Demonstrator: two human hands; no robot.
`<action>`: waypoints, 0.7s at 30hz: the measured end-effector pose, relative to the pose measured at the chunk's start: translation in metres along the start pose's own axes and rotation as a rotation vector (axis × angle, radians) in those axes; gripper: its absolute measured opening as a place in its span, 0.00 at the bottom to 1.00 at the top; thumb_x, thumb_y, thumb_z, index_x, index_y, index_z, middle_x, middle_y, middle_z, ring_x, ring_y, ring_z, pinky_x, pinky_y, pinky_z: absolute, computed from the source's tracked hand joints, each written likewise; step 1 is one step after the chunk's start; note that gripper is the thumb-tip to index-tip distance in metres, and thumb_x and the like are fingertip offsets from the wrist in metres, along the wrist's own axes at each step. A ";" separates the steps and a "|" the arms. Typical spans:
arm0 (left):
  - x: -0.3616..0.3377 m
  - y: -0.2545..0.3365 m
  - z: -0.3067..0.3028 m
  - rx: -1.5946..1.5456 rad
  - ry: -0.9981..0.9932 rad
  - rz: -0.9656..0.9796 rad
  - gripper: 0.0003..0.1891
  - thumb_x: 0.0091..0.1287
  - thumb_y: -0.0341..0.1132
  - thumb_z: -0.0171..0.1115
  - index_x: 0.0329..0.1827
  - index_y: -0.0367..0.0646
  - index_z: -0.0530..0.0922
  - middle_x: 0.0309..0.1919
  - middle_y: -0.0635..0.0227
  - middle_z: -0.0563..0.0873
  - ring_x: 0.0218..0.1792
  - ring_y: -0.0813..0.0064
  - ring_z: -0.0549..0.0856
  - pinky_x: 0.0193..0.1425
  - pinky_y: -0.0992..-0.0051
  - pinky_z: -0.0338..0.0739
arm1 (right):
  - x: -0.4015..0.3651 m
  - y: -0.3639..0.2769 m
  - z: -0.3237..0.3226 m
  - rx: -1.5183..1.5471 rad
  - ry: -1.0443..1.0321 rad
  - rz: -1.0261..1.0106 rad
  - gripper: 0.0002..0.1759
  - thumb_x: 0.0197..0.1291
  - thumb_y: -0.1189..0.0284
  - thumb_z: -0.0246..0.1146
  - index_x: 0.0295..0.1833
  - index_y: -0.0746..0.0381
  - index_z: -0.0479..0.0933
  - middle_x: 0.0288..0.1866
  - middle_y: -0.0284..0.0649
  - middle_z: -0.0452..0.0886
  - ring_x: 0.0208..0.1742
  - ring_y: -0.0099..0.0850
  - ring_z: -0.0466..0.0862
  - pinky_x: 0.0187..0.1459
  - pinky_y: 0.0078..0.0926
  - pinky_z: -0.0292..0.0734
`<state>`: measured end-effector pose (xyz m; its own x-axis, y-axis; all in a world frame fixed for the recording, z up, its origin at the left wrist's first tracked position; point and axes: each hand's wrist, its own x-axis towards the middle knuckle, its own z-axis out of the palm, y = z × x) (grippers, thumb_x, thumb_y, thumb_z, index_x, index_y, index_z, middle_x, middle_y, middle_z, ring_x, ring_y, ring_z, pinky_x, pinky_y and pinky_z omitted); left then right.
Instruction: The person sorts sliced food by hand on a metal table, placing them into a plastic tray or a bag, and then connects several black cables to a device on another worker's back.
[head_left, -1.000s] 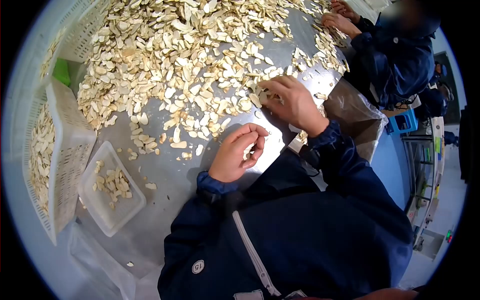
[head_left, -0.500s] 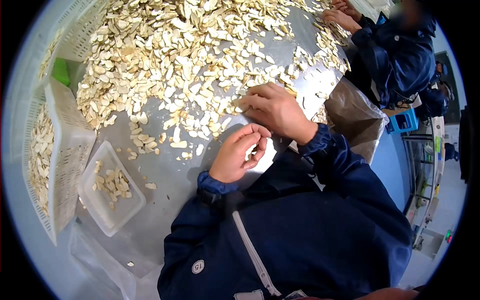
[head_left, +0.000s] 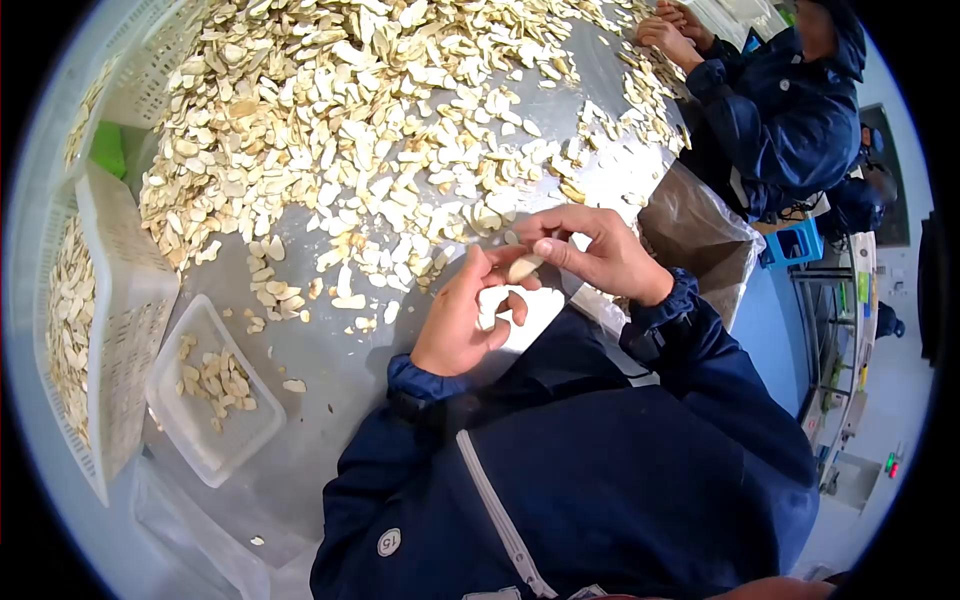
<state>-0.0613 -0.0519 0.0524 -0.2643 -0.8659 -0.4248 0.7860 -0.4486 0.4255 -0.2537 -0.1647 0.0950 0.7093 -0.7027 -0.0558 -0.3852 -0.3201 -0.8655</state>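
Note:
Close in front of my body, both hands meet at one pale dried slice [head_left: 524, 267]. My right hand [head_left: 612, 258] pinches it with thumb and fingers. From the other side my left hand [head_left: 455, 315] has its upper fingertips closed at the same slice, its lower fingers loosely curled. Just beyond the hands spreads a large heap of similar cream and brownish slices [head_left: 330, 130] on the metal table [head_left: 330, 375]. Their exact kind does not show.
At left stand a small white tray [head_left: 262, 440] with some slices and a perforated white basket [head_left: 135, 330] full of them. A plastic-lined bin [head_left: 700, 225] is at right. Another person [head_left: 770, 120] works at the far right, near a blue stool [head_left: 795, 243].
My right hand has drawn back from the heap's edge to my left hand, and a slice now shows between them. My left hand's fingers have opened out somewhat. The view has shifted slightly.

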 end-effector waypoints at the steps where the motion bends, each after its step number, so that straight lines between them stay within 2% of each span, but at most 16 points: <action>1: 0.001 -0.001 -0.004 0.125 -0.045 0.061 0.23 0.87 0.46 0.43 0.65 0.34 0.76 0.42 0.65 0.81 0.27 0.84 0.74 0.18 0.86 0.59 | 0.004 -0.002 -0.001 -0.075 -0.005 -0.070 0.15 0.75 0.67 0.67 0.60 0.63 0.85 0.51 0.41 0.89 0.50 0.28 0.86 0.52 0.25 0.81; 3: 0.003 -0.005 -0.015 0.283 -0.125 0.141 0.23 0.87 0.46 0.44 0.65 0.34 0.77 0.42 0.65 0.81 0.27 0.84 0.74 0.18 0.86 0.59 | 0.013 0.015 0.000 -0.319 0.143 -0.153 0.15 0.74 0.67 0.68 0.61 0.60 0.85 0.56 0.42 0.87 0.54 0.35 0.87 0.54 0.30 0.83; 4: 0.004 -0.007 -0.019 0.317 -0.159 0.161 0.23 0.87 0.46 0.45 0.64 0.34 0.77 0.42 0.65 0.81 0.27 0.84 0.74 0.18 0.86 0.59 | 0.015 0.015 -0.003 -0.323 0.117 -0.042 0.16 0.71 0.69 0.69 0.62 0.57 0.84 0.58 0.43 0.86 0.56 0.41 0.87 0.56 0.35 0.83; 5: 0.004 -0.007 -0.021 0.259 -0.182 0.136 0.22 0.87 0.46 0.46 0.63 0.34 0.77 0.42 0.65 0.81 0.27 0.84 0.74 0.18 0.86 0.58 | 0.017 0.024 -0.008 -0.411 0.075 -0.068 0.15 0.69 0.71 0.69 0.60 0.58 0.85 0.58 0.44 0.86 0.56 0.43 0.87 0.58 0.36 0.83; 7: 0.003 -0.006 -0.023 0.173 -0.198 0.106 0.21 0.86 0.46 0.47 0.60 0.35 0.78 0.41 0.66 0.81 0.27 0.84 0.74 0.18 0.86 0.58 | 0.018 0.036 -0.017 -0.534 0.143 -0.126 0.13 0.66 0.74 0.70 0.56 0.59 0.87 0.54 0.44 0.87 0.53 0.45 0.87 0.56 0.36 0.83; 8: 0.004 -0.006 -0.023 0.146 -0.192 0.100 0.20 0.86 0.46 0.48 0.58 0.36 0.78 0.40 0.67 0.81 0.27 0.84 0.74 0.18 0.86 0.57 | 0.021 0.039 -0.026 -0.537 0.175 -0.074 0.10 0.65 0.71 0.69 0.51 0.58 0.89 0.48 0.44 0.88 0.50 0.45 0.87 0.53 0.39 0.83; 9: 0.004 -0.007 -0.023 0.119 -0.189 0.091 0.19 0.86 0.46 0.49 0.56 0.36 0.78 0.39 0.68 0.80 0.27 0.85 0.74 0.18 0.86 0.57 | 0.025 0.043 -0.034 -0.629 0.198 -0.013 0.10 0.66 0.70 0.68 0.49 0.58 0.89 0.46 0.44 0.89 0.49 0.46 0.87 0.50 0.40 0.83; 11: 0.005 -0.008 -0.023 0.027 -0.210 0.072 0.19 0.86 0.47 0.50 0.51 0.38 0.78 0.36 0.69 0.80 0.27 0.85 0.73 0.18 0.86 0.57 | 0.038 0.048 -0.040 -0.665 0.286 -0.090 0.11 0.65 0.69 0.68 0.50 0.59 0.89 0.45 0.45 0.89 0.48 0.46 0.86 0.50 0.41 0.82; 12: 0.005 -0.008 -0.024 -0.017 -0.217 0.065 0.19 0.86 0.47 0.50 0.49 0.39 0.77 0.35 0.70 0.79 0.27 0.85 0.73 0.18 0.86 0.57 | 0.045 0.049 -0.037 -0.655 0.328 -0.122 0.10 0.64 0.69 0.69 0.49 0.59 0.88 0.49 0.43 0.88 0.51 0.46 0.86 0.52 0.40 0.82; 15: 0.005 -0.007 -0.028 0.050 -0.241 0.050 0.20 0.85 0.50 0.51 0.46 0.40 0.76 0.31 0.71 0.78 0.27 0.85 0.73 0.18 0.86 0.57 | 0.060 0.051 -0.022 -0.874 0.388 -0.299 0.09 0.63 0.68 0.69 0.46 0.59 0.86 0.54 0.41 0.88 0.55 0.45 0.85 0.56 0.39 0.81; 16: 0.004 -0.006 -0.028 0.047 -0.235 0.035 0.20 0.86 0.50 0.51 0.46 0.40 0.76 0.31 0.70 0.78 0.27 0.85 0.73 0.18 0.86 0.57 | 0.062 0.052 -0.021 -0.816 0.342 -0.203 0.08 0.62 0.69 0.70 0.43 0.59 0.85 0.58 0.41 0.86 0.59 0.45 0.83 0.59 0.38 0.80; 19: 0.004 -0.006 -0.027 0.016 -0.233 0.013 0.21 0.86 0.50 0.49 0.46 0.40 0.76 0.29 0.70 0.78 0.27 0.85 0.73 0.18 0.86 0.57 | 0.055 0.049 -0.027 -0.737 0.230 -0.212 0.08 0.60 0.69 0.71 0.42 0.61 0.84 0.57 0.43 0.86 0.60 0.46 0.83 0.60 0.39 0.80; 21: 0.006 -0.007 -0.028 -0.007 -0.244 0.023 0.21 0.86 0.50 0.48 0.45 0.40 0.75 0.30 0.69 0.78 0.27 0.84 0.74 0.18 0.86 0.58 | 0.042 0.044 -0.031 -0.563 0.127 -0.238 0.09 0.63 0.68 0.71 0.46 0.60 0.85 0.57 0.45 0.86 0.57 0.47 0.84 0.59 0.39 0.80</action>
<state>-0.0526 -0.0473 0.0243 -0.3730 -0.9039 -0.2094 0.7968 -0.4277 0.4268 -0.2590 -0.2275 0.0703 0.7514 -0.6300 0.1962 -0.5019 -0.7388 -0.4498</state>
